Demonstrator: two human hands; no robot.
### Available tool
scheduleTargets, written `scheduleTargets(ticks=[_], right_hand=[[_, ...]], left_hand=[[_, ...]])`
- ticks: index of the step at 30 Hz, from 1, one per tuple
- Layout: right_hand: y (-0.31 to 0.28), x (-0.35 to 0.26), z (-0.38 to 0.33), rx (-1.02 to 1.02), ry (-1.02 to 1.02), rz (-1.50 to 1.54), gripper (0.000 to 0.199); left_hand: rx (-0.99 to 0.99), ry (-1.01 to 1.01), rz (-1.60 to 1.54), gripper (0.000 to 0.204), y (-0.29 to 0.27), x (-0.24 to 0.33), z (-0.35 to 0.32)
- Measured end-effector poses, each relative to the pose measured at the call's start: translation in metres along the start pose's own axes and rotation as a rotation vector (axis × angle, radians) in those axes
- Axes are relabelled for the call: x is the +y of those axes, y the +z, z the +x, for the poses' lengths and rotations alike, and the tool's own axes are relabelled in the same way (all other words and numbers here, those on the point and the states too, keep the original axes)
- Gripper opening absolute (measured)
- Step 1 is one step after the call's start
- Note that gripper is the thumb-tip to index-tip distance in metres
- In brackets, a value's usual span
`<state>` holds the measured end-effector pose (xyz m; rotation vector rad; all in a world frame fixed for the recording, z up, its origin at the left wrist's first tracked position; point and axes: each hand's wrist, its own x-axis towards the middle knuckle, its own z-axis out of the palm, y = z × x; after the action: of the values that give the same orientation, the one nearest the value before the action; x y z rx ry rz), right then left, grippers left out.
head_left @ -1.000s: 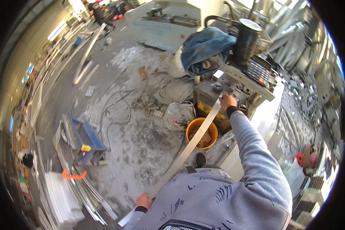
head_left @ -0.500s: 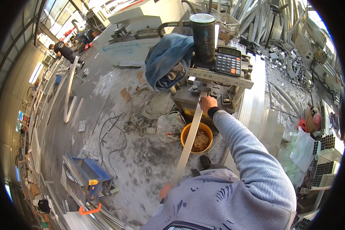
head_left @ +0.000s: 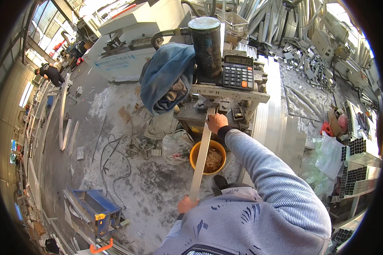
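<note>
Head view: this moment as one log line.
left hand: holding metal profile, body side | right hand: holding profile, machine side | yellow bucket: below profile

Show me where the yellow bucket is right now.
In the head view, the yellow bucket sits just right of centre, beneath the long pale bar that the left hand and right hand hold.

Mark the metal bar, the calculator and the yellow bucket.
Metal bar (head_left: 203,155): head view, middle of its length.
Calculator (head_left: 238,77): head view, on the keypad.
Yellow bucket (head_left: 193,157): head view, left wall near the rim.
</note>
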<state>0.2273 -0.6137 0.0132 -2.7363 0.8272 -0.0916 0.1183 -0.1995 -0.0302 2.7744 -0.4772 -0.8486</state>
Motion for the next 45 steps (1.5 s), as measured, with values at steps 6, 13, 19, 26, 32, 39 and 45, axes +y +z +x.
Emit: scheduleTargets(ticks=[6,13,19,26,32,39,45], right_hand=[[-0.005,-0.001,-0.001,-0.002,0.004,0.023,0.037],[-0.012,-0.005,-0.006,-0.006,0.027,0.046,0.031],[-0.006,-0.003,-0.004,0.001,0.036,0.045,0.032],[0.008,0.002,0.001,0.062,-0.006,0.003,0.037],[0.013,0.004,0.002,0.097,0.0,0.031,0.027],[0.023,0.02,-0.051,0.276,-0.211,0.138,0.016],[0.012,0.09,-0.069,0.152,0.124,0.06,0.025]], left_hand=[[0.055,-0.015,0.074,0.056,-0.003,0.007,-0.004],[0.067,0.066,-0.322,0.054,0.022,-0.045,-0.01],[-0.136,-0.024,-0.383,0.051,0.102,-0.197,-0.03],[-0.121,-0.215,-0.188,0.042,0.098,-0.236,-0.149],[-0.072,-0.246,-0.073,0.036,0.097,-0.234,-0.165],[0.0,-0.282,-0.109,0.031,0.081,-0.21,-0.176],[0.124,-0.21,-0.115,0.024,0.069,-0.191,-0.183]])
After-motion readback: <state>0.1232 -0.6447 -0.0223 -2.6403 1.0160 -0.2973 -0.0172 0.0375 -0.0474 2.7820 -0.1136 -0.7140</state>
